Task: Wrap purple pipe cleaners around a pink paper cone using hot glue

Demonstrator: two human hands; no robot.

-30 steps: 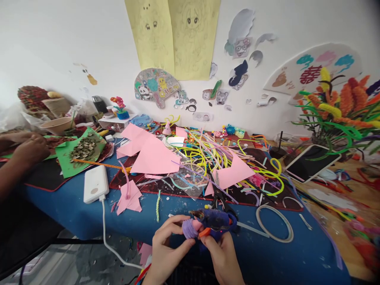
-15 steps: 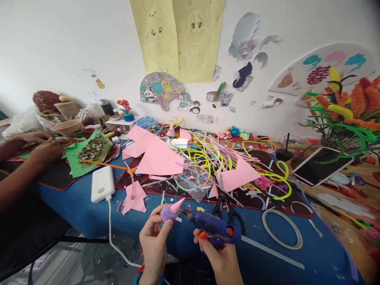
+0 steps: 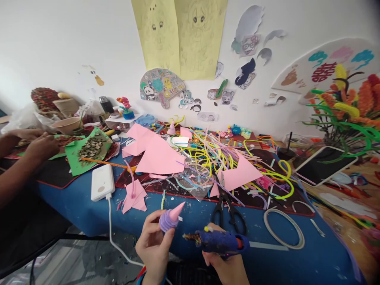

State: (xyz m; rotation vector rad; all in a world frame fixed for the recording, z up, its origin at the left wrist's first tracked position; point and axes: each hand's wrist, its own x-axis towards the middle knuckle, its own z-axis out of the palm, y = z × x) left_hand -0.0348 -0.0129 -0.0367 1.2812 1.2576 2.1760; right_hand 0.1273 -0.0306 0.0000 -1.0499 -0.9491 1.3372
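Between the thumb and fingers of my left hand is a pink paper cone with purple pipe cleaner wound round its lower part. The bare pink tip points up and to the right. My right hand grips a blue hot glue gun. Its dark, crusted nozzle points left, below the cone and apart from it. Black-handled scissors lie on the blue tablecloth just beyond the glue gun.
Pink paper sheets and a tangle of pipe cleaners cover the middle. A white power bank trails a cable. A roll of tape lies right, near a leaning tablet. At left, another person's hands work near green paper.
The glue gun has moved down and right, away from the cone. The cone has turned slightly in my left hand, showing more of the purple winding.
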